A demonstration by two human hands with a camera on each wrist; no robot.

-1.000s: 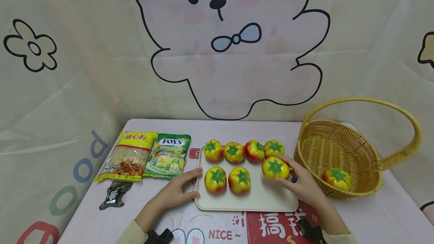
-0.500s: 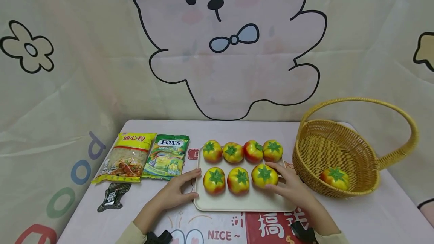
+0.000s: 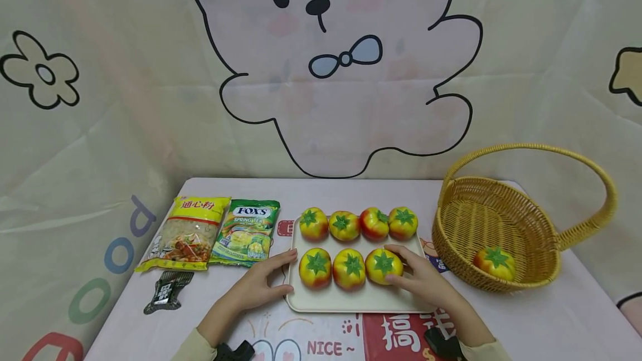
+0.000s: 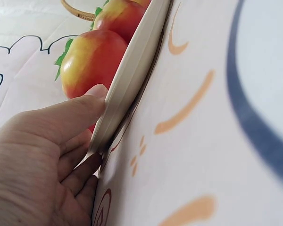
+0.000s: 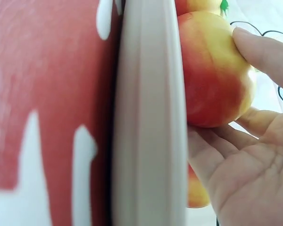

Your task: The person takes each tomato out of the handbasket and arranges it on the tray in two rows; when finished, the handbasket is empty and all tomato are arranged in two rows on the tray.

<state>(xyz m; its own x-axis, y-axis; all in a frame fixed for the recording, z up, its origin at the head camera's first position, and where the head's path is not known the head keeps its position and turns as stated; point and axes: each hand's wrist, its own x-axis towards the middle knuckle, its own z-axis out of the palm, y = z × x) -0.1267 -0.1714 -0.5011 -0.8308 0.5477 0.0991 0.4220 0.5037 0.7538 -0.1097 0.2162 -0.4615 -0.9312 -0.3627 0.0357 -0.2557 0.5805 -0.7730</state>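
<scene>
A cream tray (image 3: 361, 301) holds two rows of red-and-yellow tomatoes with green star-shaped tops. My right hand (image 3: 423, 280) grips the rightmost tomato (image 3: 384, 266) of the front row from its right side. In the right wrist view, the thumb lies on one side of this tomato (image 5: 214, 70) and the fingers on the other. Just left of it are the front row's middle tomato (image 3: 349, 269) and left tomato (image 3: 315, 268). My left hand (image 3: 258, 283) touches the tray's left edge, thumb and fingers spread; the left wrist view has the thumb (image 4: 80, 110) at the rim.
At the right stands a wicker basket (image 3: 481, 205) with a tall handle and one tomato (image 3: 495, 263) inside. A pasta bag (image 3: 186, 233), a green candy bag (image 3: 246, 233) and a small black packet (image 3: 168, 292) lie left of the tray. A printed curtain hangs behind.
My right hand has carried its tomato leftward across the tray, up beside the other two front-row tomatoes, which have shifted slightly left. My left hand stays at the tray's edge.
</scene>
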